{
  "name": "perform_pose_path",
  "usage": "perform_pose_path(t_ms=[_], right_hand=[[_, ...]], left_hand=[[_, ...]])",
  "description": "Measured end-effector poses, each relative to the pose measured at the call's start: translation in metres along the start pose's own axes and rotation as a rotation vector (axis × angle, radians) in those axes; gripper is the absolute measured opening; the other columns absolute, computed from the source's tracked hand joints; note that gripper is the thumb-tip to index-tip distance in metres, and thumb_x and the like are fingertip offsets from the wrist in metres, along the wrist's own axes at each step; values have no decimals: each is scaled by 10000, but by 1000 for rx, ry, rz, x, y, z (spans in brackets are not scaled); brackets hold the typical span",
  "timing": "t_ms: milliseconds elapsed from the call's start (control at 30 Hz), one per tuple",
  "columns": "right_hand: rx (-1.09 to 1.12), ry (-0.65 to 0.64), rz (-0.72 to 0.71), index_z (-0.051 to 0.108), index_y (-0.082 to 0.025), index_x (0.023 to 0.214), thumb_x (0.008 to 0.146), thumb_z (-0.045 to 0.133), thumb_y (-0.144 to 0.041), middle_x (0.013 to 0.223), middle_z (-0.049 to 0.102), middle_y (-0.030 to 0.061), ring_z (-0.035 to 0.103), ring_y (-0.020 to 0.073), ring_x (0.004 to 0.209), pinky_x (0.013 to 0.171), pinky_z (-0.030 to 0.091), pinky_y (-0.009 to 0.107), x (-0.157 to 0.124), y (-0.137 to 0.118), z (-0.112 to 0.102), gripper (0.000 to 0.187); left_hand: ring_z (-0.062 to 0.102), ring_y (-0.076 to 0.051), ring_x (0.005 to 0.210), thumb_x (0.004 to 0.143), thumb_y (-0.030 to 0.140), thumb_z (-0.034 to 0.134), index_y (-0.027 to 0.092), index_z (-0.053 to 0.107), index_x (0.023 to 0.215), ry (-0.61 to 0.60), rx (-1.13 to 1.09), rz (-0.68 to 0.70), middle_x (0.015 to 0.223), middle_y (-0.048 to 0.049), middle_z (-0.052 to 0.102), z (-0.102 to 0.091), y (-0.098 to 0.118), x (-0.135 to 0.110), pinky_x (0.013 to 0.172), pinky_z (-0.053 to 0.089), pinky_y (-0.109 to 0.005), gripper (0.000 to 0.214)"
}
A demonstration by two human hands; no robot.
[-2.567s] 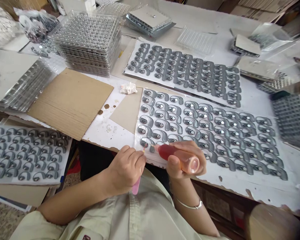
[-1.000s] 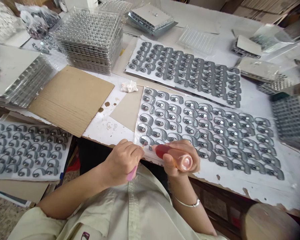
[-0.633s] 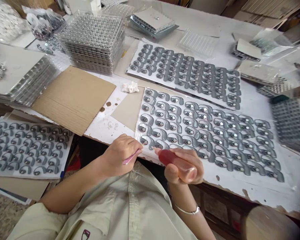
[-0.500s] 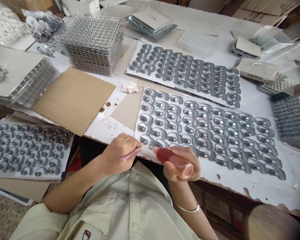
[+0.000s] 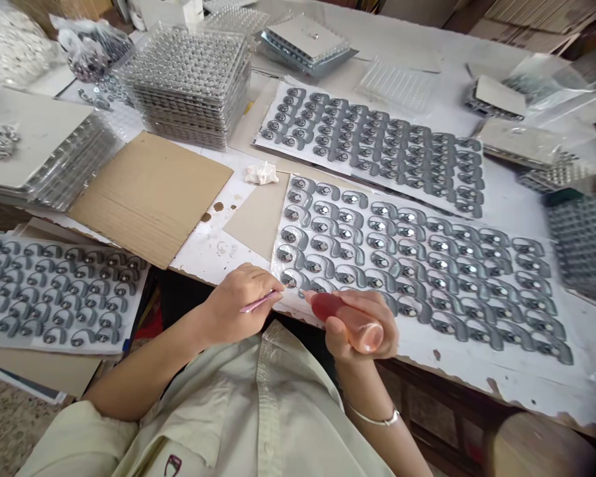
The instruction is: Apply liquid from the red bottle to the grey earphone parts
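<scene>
The surface (image 5: pixel 521 387) was covered with work. A white sheet (image 5: pixel 417 278) of gray curved pieces with metal discs was laid in rows along the near edge. A second sheet (image 5: pixel 367 142) was placed behind it, and a third sheet (image 5: pixel 54 298) was seen to the left. A stack of clear trays (image 5: pixel 183 86) was set behind a cardboard piece (image 5: pixel 149 195). A tissue wad (image 5: pixel 261 173) was lying between the cardboard piece and the two sheets on the right.

The left hand (image 5: pixel 243 301) was closed around a pink stick (image 5: pixel 259 302), with its fingers (image 5: pixel 273 286) just beside the corner piece (image 5: pixel 289 280) of the near sheet. The right hand (image 5: pixel 362 328) was wrapped firmly around a bottle (image 5: pixel 350 321) of red liquid. The bottle's nozzle (image 5: pixel 304 293) was pointed left and held at the near sheet's lower edge, close to the corner piece. Contact between nozzle and sheet could not be told. A bangle (image 5: pixel 375 419) was worn on the right wrist.
</scene>
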State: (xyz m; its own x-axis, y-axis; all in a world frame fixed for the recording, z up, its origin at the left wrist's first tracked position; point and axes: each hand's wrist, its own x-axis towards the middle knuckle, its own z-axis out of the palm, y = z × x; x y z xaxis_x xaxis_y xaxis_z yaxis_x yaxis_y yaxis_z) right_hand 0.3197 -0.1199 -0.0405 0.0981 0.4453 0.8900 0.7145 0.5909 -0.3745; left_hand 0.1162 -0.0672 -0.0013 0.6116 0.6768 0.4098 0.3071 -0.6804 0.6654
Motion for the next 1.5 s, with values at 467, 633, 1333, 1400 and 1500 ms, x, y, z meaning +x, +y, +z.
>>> perform_pose_path(t_ms=[467,633,1333,1400,1500], right_hand=[[42,-72,-25,547,-162,1174,817,680,-305,832,636,39,625,172,692,543,526,310,-2,-2,-1,406],[56,-75,-63,523,-147,1225,819,679,-297,819,623,43,636,189,699,521,541,318,0,-3,2,460],[2,-103,-167,512,-111,1207,852,640,-335,797,621,57,651,202,722,529,564,313,-1,-5,4,439],[-2,-88,-210,504,-127,1212,846,647,-334,797,620,50,652,200,715,516,560,308,-1,-5,5,444],[7,-87,-198,521,-151,1163,837,656,-325,794,617,40,650,197,703,504,555,310,-1,-5,7,394]], left_hand=[[634,-143,724,884,145,574,157,639,854,-10,-133,-94,783,-28,706,-4,-5,3,688,481,-240,72],[637,-139,716,872,158,593,154,654,852,-16,-157,-130,775,-28,703,-3,-8,4,677,487,-232,64],[622,-121,667,849,154,619,130,672,834,-55,-227,-217,754,-29,698,-6,-12,7,633,462,-214,60],[622,-121,659,850,160,617,132,673,836,-57,-222,-221,752,-30,698,-6,-11,7,627,464,-215,64],[628,-120,662,851,166,615,142,673,840,-57,-214,-233,765,-26,704,-5,-10,7,626,471,-214,64]])
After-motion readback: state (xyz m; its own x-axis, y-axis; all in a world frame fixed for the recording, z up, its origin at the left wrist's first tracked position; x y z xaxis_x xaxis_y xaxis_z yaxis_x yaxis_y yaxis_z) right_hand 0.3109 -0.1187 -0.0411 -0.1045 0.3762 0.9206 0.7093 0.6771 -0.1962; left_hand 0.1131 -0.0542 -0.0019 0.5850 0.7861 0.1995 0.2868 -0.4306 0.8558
